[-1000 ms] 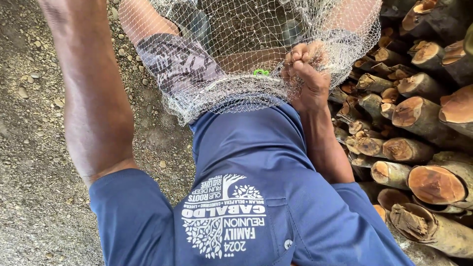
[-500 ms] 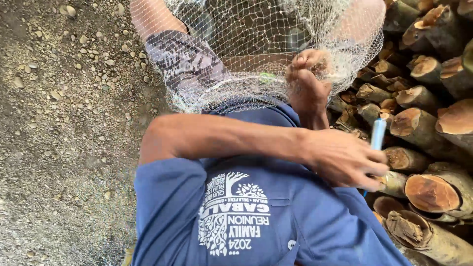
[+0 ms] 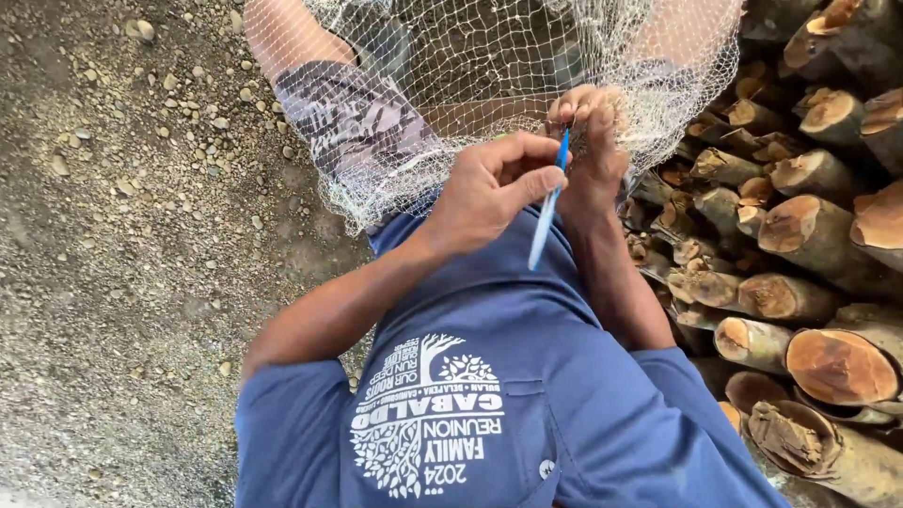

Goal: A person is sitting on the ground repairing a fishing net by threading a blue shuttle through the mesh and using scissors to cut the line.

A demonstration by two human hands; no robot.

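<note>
Left hand (image 3: 489, 188) pinches a blue netting needle (image 3: 547, 212), tip aimed at the mesh. Right hand (image 3: 588, 141) bunches the white net (image 3: 489, 66) just beyond (apparently tensioning it); stacked logs (image 3: 800, 282) lie right.

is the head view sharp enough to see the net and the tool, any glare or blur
Head view: soft, even daylight, no glare; the fine white mesh net and thin blue plastic needle in the left hand look sharp; the right hand is clear; cut brown logs stay crisp, edges slightly bowed.
</note>
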